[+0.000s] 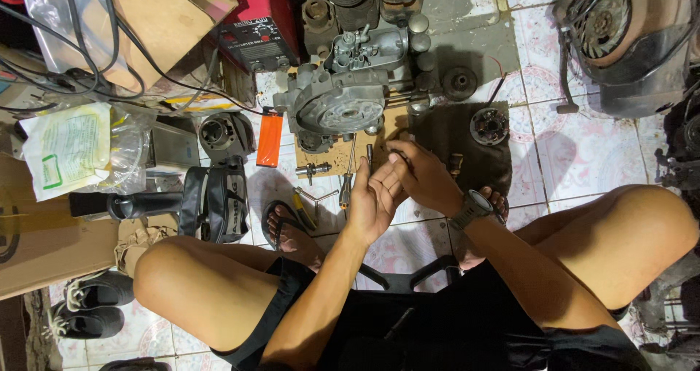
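Hands meet above the tiled floor, between the person's bent knees. The left hand (375, 196) is cupped palm-up, fingers loosely curled round a small slim grey metal part (370, 157) that stands up out of its fingertips. The right hand (423, 174), a dark watch (472, 207) on its wrist, has its fingers pressed together in a pinch at the top of the left palm; whether they grip the same part or a smaller piece cannot be told.

Judging by this, the step in hand is fitting or sorting small hardware by hand, close to the body. The next move would call for a steady pinch and a level left palm, so nothing rolls off.

Just beyond the hands lies a brown cardboard sheet (332, 156) bearing a grey cast-metal engine casing (343, 101). A screwdriver with a yellow handle (345, 185) lies just left of the left hand, near a sandalled foot (288, 229).
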